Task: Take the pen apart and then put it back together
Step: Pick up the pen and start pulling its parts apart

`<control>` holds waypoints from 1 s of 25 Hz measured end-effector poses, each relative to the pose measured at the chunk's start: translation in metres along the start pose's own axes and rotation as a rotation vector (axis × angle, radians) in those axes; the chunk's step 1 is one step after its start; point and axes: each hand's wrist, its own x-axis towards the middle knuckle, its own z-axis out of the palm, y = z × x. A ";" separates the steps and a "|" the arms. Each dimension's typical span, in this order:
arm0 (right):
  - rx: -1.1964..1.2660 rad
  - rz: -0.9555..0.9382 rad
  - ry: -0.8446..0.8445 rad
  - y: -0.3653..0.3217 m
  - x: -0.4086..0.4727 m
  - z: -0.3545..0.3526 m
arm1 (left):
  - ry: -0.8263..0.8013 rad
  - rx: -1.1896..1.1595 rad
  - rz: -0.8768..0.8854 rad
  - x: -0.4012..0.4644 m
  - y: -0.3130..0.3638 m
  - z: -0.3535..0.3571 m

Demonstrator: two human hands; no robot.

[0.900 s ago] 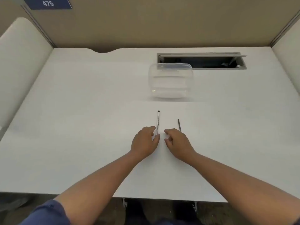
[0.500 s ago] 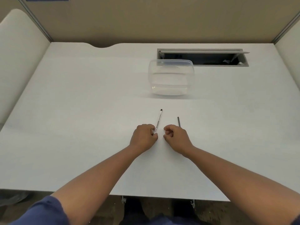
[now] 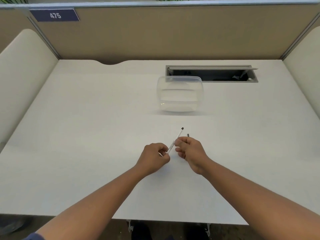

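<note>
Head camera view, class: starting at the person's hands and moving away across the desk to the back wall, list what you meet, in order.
Left hand → white pen → clear plastic tub → open cable slot → tan partition.

office cubicle | desk [image 3: 86, 135] | fabric partition [image 3: 173, 32] | number sign [image 3: 55, 15]

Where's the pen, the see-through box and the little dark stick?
pen [image 3: 175, 138], head view, white barrel.
see-through box [image 3: 180, 108], head view, near wall.
little dark stick [image 3: 188, 135], head view, its visible far end.
</note>
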 end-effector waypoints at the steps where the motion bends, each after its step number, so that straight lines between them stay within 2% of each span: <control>1: 0.010 -0.007 -0.014 -0.004 -0.003 0.000 | -0.015 -0.005 0.014 -0.002 0.003 0.000; 8: 0.071 -0.056 -0.050 -0.026 -0.018 -0.005 | -0.088 -0.018 0.091 -0.010 0.014 -0.002; 12: 0.022 -0.072 -0.123 -0.028 -0.027 -0.008 | -0.092 -0.032 0.143 -0.008 0.024 -0.004; 16: -0.051 -0.069 -0.095 -0.030 -0.030 -0.012 | -0.056 0.102 0.239 -0.004 0.030 -0.005; 18: -0.031 -0.052 -0.095 -0.033 -0.031 -0.016 | -0.035 0.154 0.235 -0.002 0.030 -0.007; 21: -0.024 -0.057 -0.131 -0.032 -0.034 -0.022 | -0.023 0.114 0.213 -0.003 0.032 -0.009; 25: -0.046 -0.093 -0.137 -0.034 -0.036 -0.021 | -0.099 0.040 0.195 -0.005 0.040 -0.011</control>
